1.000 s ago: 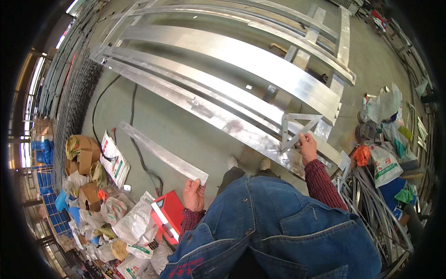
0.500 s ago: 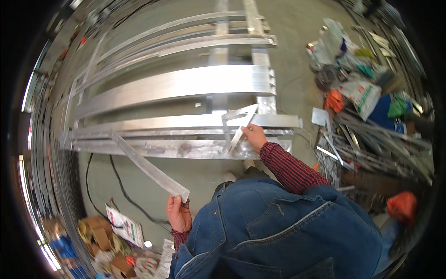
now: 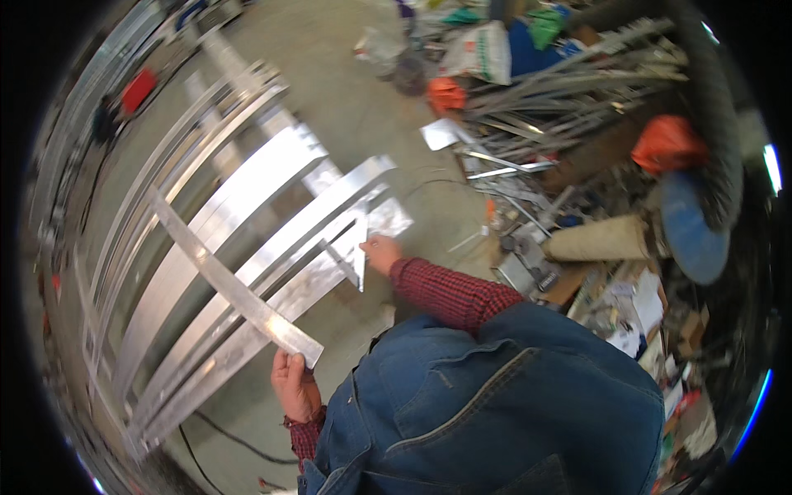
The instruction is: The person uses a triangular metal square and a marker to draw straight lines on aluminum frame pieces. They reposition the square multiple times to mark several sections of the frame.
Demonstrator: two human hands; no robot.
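Note:
My left hand (image 3: 295,388) is closed around the near end of a long flat metal bar (image 3: 223,285). From there the bar slants up and away to the left, passing over the silvery metal profiles (image 3: 219,191) laid side by side. My right hand (image 3: 381,253) pinches the edge of a small triangular metal frame (image 3: 360,256) above the near ends of the profiles. Whether that triangle touches the metal beneath cannot be made out. Both forearms wear red checked sleeves.
Crossbars (image 3: 231,62) support the profiles. On the right are a heap of metal offcuts (image 3: 569,91), an orange bag (image 3: 670,144), a beige roll (image 3: 598,239) and a blue disc (image 3: 697,227). A dark cable (image 3: 239,441) runs over the floor at lower left.
The view has turned toward the right, so the profiles now slant. The bar's far end has swung across more of them. Both hands keep their holds.

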